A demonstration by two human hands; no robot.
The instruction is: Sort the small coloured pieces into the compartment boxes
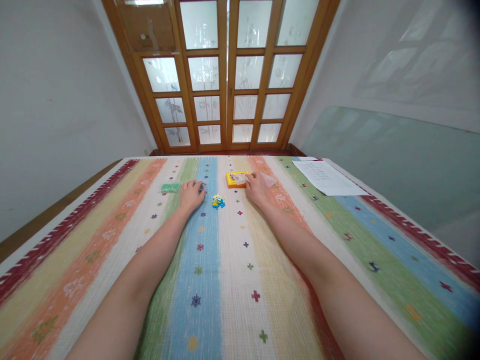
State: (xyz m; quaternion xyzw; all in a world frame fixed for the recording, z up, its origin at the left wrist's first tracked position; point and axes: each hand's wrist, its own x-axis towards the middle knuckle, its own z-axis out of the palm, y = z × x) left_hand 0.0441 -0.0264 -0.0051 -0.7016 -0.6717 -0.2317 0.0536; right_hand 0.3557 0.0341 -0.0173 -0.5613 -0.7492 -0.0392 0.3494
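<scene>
My left hand [192,194] rests on the blue stripe of the cloth, its fingers curled around something small and dark [201,187] that I cannot make out. Just left of it lies a flat green piece [170,188]. A small heap of blue, yellow and pale toy-brick-like pieces [218,202] sits between my hands, nearer the left one. At the right end of a yellow box [232,183], my right hand [258,189] has its fingers closed on a translucent plastic bag [268,180]. Part of the bag lies over the box, and my fingers hide where it is gripped.
A striped, patterned tablecloth [240,280] covers the table. Printed white paper sheets [328,177] lie at the far right. Beyond the table's far edge stand wooden doors with glass panes [228,90]. A pale green panel [390,150] leans along the right wall.
</scene>
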